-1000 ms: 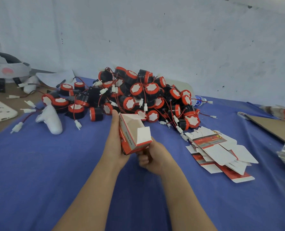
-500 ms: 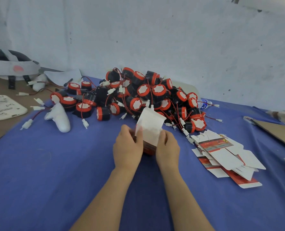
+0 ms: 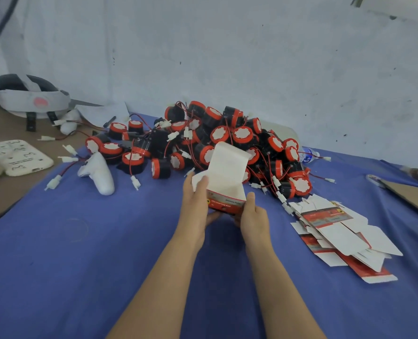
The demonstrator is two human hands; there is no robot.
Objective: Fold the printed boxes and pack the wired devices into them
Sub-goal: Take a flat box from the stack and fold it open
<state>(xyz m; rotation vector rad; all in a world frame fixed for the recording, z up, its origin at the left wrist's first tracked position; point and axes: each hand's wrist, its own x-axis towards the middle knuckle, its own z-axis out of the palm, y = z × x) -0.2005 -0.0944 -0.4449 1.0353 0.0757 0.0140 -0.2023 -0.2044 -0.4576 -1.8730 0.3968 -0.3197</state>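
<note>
your left hand (image 3: 195, 204) and right hand (image 3: 253, 216) both grip the small red-and-white printed cardboard box (image 3: 225, 192), near the pile of black-and-red wired devices (image 3: 217, 140). squeeze harder and its open walls may crumple.

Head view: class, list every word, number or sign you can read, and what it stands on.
"12v reversing", last word blurred: red front of the held box.
Grey line above it: too blurred.
Flat boxes: print too small.
White tray: marks unreadable.
</note>
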